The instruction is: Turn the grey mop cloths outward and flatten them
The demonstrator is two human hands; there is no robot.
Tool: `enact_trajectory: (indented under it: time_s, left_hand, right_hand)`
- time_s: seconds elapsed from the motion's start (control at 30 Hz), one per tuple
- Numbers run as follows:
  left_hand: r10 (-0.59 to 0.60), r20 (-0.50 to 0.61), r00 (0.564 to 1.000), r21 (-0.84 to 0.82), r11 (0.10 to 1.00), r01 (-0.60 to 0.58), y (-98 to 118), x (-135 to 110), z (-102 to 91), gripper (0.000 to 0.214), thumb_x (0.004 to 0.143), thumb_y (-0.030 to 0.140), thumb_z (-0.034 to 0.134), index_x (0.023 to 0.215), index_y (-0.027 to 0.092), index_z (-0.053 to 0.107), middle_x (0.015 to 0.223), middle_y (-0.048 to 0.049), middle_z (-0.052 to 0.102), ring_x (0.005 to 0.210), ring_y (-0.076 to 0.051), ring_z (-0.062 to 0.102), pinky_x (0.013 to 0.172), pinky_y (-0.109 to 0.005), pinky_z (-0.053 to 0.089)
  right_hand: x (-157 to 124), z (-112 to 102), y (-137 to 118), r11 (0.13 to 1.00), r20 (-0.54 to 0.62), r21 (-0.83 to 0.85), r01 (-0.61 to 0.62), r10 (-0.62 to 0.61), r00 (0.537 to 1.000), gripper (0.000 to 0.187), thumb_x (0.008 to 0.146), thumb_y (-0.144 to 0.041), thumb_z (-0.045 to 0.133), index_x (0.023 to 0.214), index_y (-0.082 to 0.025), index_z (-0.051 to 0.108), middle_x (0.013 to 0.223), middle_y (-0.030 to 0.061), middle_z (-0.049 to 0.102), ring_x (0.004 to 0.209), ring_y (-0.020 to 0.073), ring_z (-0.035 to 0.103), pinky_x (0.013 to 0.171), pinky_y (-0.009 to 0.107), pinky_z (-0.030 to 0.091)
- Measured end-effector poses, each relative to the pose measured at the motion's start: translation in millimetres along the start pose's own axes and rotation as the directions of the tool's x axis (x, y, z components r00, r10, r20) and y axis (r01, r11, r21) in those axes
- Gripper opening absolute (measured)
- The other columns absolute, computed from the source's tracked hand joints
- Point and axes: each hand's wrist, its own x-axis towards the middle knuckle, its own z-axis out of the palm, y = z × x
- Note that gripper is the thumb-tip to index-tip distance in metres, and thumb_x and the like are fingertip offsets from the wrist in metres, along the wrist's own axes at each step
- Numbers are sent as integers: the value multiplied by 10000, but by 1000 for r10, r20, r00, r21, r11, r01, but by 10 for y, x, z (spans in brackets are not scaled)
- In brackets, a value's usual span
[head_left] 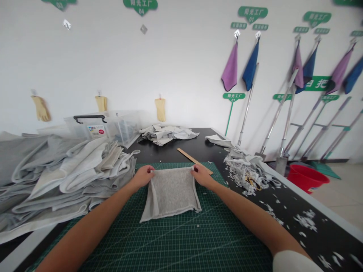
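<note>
A small grey cloth piece (170, 194) lies flat on the green cutting mat (176, 241). My left hand (144, 175) pinches its far left corner. My right hand (200, 174) pinches its far right corner. Both hands are closed on the cloth's far edge. A wooden ruler (193, 160) lies just beyond my right hand on the dark table.
A big heap of grey cloth (62, 177) fills the left. Clear plastic boxes (104, 127) stand behind it. Cloth scraps with scissors (249, 175) pile up at the right, another cloth pile (166, 134) at the back. A red bucket (307, 177) and mops stand by the wall.
</note>
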Motion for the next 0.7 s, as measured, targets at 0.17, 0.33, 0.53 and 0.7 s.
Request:
enact_trajectory:
  time_s: [0.17,0.33,0.53,0.7]
  left_hand:
    - [162,-24,987,80,984,-159,91,-284,-207,120,772,190,547,884,185,591,763,-7,590,715,-182,554,677,-256,410]
    - [538,79,839,247,805,-540,114,-701,-423,122,844,186,459,928,180,547,896,-60,576,843,-205,559,785,-287,420]
    - [580,86,810,173,792,-586,9,-942,-328,144,856,202,441,952,168,542,896,-64,585,811,-197,570,753,-305,447]
    - [200,-102,975,27,980,-198,-90,-756,-56,315,804,321,514,1071,153,519,925,-60,612,773,-215,603,712,-322,478]
  right_hand:
    - [-233,-134,-168,973,12,-76,218,-218,976,53,807,-190,479,838,-178,520,818,44,535,788,193,488,768,344,400]
    - [-530,-298,-329,835,185,-140,532,-506,842,166,796,-101,456,938,-170,508,980,100,525,942,210,481,845,358,407]
    - [-745,-244,-359,735,342,-203,647,-566,750,221,786,-67,445,981,-164,483,1001,109,537,951,211,483,845,352,413]
    - [-683,-126,-325,875,208,-187,447,-409,888,134,858,-130,402,963,-187,463,916,66,550,821,179,516,729,295,407]
